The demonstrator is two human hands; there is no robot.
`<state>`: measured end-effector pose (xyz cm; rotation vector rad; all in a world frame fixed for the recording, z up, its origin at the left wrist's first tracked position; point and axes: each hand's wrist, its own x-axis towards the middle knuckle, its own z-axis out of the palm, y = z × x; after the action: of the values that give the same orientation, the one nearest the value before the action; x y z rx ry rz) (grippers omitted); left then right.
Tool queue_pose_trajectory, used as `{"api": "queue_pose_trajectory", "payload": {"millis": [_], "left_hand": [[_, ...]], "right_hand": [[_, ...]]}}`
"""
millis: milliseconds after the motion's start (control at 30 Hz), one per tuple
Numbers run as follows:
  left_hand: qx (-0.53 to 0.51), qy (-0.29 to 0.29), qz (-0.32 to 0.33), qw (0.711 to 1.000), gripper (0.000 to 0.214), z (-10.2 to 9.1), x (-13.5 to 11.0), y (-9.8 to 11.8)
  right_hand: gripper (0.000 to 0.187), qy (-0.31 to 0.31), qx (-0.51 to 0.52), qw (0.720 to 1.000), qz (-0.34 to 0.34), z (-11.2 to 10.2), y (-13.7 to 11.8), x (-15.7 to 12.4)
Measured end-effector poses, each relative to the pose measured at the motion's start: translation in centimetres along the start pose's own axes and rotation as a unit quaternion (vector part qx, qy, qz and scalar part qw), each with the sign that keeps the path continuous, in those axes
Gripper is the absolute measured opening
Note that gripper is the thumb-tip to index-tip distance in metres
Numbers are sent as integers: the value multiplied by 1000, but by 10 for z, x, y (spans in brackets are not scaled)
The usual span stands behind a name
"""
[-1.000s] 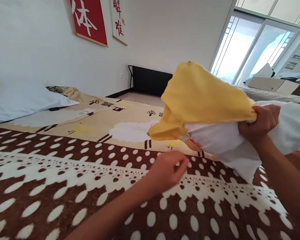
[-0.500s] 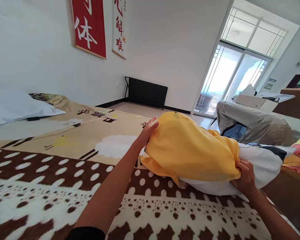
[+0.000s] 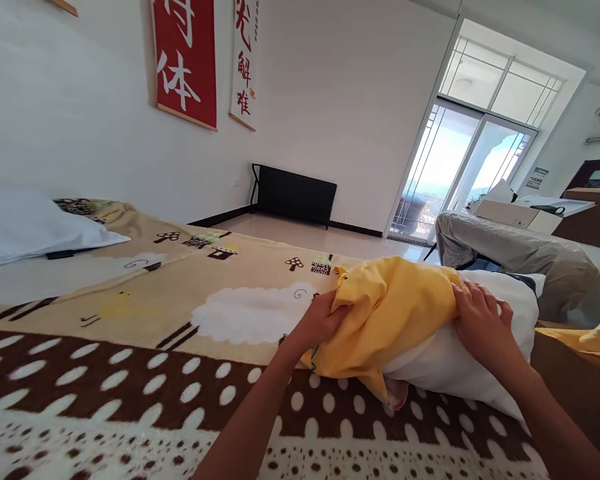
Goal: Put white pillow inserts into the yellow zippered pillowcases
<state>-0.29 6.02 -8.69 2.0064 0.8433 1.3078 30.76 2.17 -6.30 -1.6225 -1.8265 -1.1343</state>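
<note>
A yellow pillowcase point(image 3: 380, 313) lies bunched over the left part of a white pillow point(image 3: 510, 327) on the bed. My left hand point(image 3: 325, 319) is closed on the pillowcase's left end, where the cloth folds around my fingers. At the case's right edge, my right hand point(image 3: 483, 320) grips the yellow cloth with its fingertips, its palm against the white pillow. The pillow's right part is bare, with a dark patch near its far corner. Beneath the case's near edge a small pinkish bit of cloth shows; I cannot tell what it belongs to.
A beige patterned blanket point(image 3: 145, 287) and a brown-and-white dotted blanket point(image 3: 130, 373) cover the bed. Another white pillow point(image 3: 40, 230) lies far left. A plastic-wrapped piece of furniture point(image 3: 510, 257) stands at right, and a folded black frame point(image 3: 295, 193) leans by the wall.
My left hand has moved nearer and rightward, crumpling the pillowcase. The yellow cloth looks shorter and more wrinkled. My right hand has shifted up onto the case's edge. The view has tilted slightly.
</note>
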Motion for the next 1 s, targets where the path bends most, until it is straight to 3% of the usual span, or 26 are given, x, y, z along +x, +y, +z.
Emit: {"api": "queue_pose_trajectory", "payload": {"millis": [100,200,300,433,533,633,700,767,833,933,1000], "left_hand": [[2,10,-20,1000,27,0,-2,-2],[22,-20,14,999,22,0,-5,5],[112,-41,58,991,15,-3,-8,19],[216,-60,93,970,16,-9,-17,47],[151,-110,74,980,15,-14,-25,63],[-15,-146,19,989,36,-20,-29,62],[-100,-75,-24,992,50,-25,-26,51],[-89,-3,-57,994,46,-28,-20,40],[-22,-37,-64,997,28,-29,-15,34],[49,-143,-48,987,41,-22,-11,39],[74,-141,-45,986,40,-12,-10,43]], "right_hand": [[54,22,116,993,-17,-45,-41,12],[52,17,269,959,-93,-71,-83,28],[50,-28,387,911,-141,-60,-112,41],[47,-29,488,865,-108,-20,-124,39],[36,-40,493,864,-92,-7,-122,32],[19,-25,502,860,-88,-10,-117,28],[15,13,524,849,-59,-13,-115,29],[16,52,554,831,-9,-13,-115,28],[18,100,569,814,55,-13,-118,25],[19,164,542,811,146,-14,-124,18],[20,161,534,810,181,-17,-129,14]]}}
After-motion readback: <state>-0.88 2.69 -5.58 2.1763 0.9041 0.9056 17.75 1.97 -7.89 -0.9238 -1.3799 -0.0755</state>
